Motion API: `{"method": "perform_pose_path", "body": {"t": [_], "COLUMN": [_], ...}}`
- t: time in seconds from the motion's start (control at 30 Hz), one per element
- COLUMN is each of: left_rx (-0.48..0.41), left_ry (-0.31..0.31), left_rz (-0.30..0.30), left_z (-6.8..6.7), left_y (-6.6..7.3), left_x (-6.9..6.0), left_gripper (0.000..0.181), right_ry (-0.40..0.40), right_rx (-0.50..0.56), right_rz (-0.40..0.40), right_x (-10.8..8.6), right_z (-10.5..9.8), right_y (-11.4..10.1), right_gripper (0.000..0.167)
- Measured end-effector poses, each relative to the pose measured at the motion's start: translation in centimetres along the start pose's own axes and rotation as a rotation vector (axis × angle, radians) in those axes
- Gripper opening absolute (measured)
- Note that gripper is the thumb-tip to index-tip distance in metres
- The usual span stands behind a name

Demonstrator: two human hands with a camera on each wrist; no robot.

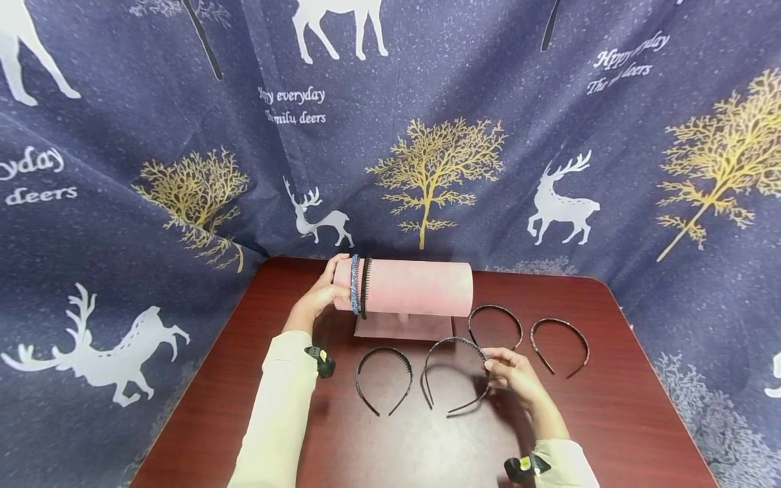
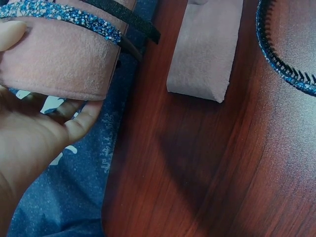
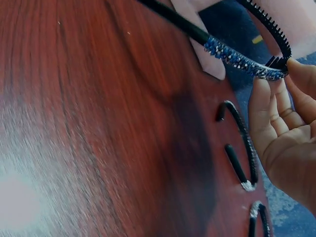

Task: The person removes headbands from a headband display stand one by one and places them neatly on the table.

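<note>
A pink plush headband stand lies across the far side of the table, its roll raised on a flat base. My left hand grips the roll's left end, thumb on the front and fingers around the end. Around the roll near that hand sit a blue glitter headband and, just right of it, a black toothed headband. In front of the stand, my right hand pinches one side of a toothed headband with blue and silver glitter, held up off the table.
Left of the held headband, another toothed glitter headband lies on the dark red table. Two more lie to the right: one headband beyond my right hand and another headband farther right. A blue patterned cloth hangs behind.
</note>
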State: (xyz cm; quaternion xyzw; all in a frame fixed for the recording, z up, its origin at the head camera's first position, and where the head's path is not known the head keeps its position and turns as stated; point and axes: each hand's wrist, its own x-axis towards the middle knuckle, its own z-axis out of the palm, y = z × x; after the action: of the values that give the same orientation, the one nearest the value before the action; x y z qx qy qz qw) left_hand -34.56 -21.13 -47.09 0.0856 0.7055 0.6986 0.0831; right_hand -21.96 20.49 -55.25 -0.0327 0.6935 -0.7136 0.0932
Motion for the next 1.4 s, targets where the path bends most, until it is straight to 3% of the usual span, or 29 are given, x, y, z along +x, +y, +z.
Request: {"method": "perform_pose_path", "body": {"t": [0.27, 0.7, 1.07, 1.2, 1.4], "left_rx": [-0.001, -0.001, 0.003, -0.007, -0.053], "left_ry": [0.005, -0.007, -0.008, -0.015, -0.017], "left_rz": [0.004, 0.027, 0.023, 0.033, 0.003], "left_z": [0.0, -0.1, -0.1, -0.1, 0.1], "left_y": [0.0, -0.1, -0.3, -0.4, 0.4], "left_x": [0.0, 0.1, 0.2, 0.3, -0.2], "left_gripper": [0.098, 0.099, 0.098, 0.099, 0.098], "right_ry": [-0.084, -0.104, 0.043, 0.064, 0.077], "right_rx": [0.027, -0.056, -0.041, -0.037, -0.156], "right_rz": [-0.017, 0.069, 0.139, 0.124, 0.063], "right_x": [0.9, 1.4, 1.3, 1.2, 1.4], "right_z": [1.0, 1.1, 1.9, 2.1, 2.4], "right_y": [0.9, 2.2, 3.1, 3.3, 3.8], "right_gripper": [0.035, 0.042, 0.038, 0.039, 0.037]}}
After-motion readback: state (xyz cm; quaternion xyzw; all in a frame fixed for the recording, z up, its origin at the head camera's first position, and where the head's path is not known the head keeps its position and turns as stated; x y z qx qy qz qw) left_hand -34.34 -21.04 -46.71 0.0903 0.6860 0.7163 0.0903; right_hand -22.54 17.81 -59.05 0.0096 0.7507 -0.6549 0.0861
